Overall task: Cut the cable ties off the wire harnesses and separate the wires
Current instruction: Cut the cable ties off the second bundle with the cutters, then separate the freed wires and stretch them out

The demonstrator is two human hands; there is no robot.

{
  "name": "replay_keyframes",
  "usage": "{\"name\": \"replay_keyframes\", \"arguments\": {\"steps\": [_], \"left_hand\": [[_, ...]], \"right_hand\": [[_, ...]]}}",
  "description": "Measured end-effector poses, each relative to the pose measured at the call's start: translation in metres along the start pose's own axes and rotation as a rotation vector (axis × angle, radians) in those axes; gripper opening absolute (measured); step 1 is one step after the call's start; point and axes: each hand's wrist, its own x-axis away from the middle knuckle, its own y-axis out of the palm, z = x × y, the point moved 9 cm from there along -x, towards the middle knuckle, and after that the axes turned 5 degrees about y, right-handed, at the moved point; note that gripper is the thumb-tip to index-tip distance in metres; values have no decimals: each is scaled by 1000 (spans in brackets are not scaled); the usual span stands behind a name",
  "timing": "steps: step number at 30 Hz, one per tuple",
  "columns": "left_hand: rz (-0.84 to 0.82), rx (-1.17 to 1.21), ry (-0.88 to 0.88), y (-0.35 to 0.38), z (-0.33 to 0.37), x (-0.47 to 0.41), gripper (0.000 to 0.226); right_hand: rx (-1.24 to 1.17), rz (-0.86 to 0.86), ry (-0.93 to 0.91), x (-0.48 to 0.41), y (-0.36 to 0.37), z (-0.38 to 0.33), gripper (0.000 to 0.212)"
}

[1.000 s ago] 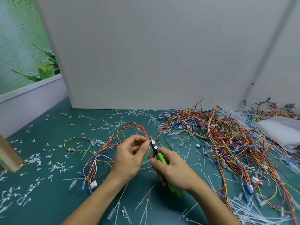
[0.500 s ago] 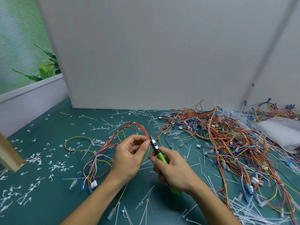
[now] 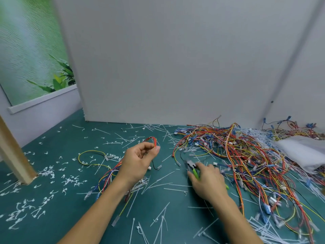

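On smooth teal mat, tangled wires

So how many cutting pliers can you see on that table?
1. The green-handled pliers are under the right hand, down at the green table, just left of the big wire pile. More could be buried in that pile.

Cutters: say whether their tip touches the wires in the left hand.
No, the cutters sit low under the right hand, clear of the red wires that the left hand pinches.
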Motion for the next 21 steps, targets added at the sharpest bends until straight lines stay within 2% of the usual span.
{"name": "replay_keyframes", "arguments": {"steps": [3,7,12,15,17,18,19,21], "left_hand": [[-93,-163,-8,1,7,-13,18],[-212,-213,10,12,35,-32,29],[-224,-89,116,17,92,-59,45],[-193,124,180,15,116,-67,43],[-203,281,201,14,122,-68,42],[-225,368,202,15,123,-67,42],[-254,460,198,17,125,-67,43],[-304,608,189,20,129,-67,44]], "right_hand": [[55,-11,12,-1,9,0,55],[21,-32,-8,-4,16,1,57],[-35,-33,-7,-1,5,-4,67],[-317,0,-114,3,-23,-27,85],[-621,-144,-232,7,-43,-51,98],[-721,-237,-279,10,-51,-63,98],[-790,-322,-322,12,-58,-74,91],[-867,-450,-410,12,-69,-94,64]]}}
